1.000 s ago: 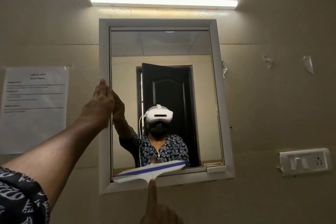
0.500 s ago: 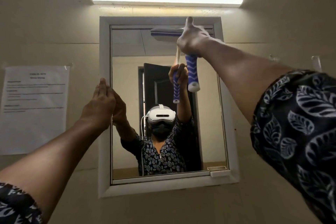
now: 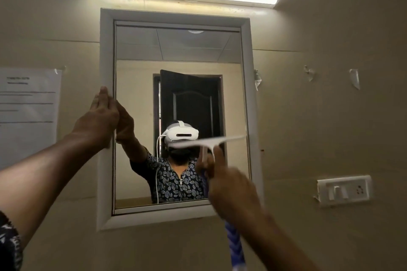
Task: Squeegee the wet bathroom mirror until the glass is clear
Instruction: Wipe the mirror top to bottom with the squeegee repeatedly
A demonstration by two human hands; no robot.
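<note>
Your squeegee was at the top of the mirror a moment ago. Now it is halfway down on the right side, so this wipe is about half done. The blade lies side to side, with its right end a bit higher. The handle points down to you. Your right hand grips the handle. Your left hand rests flat on the frame, fingers straight.
</note>
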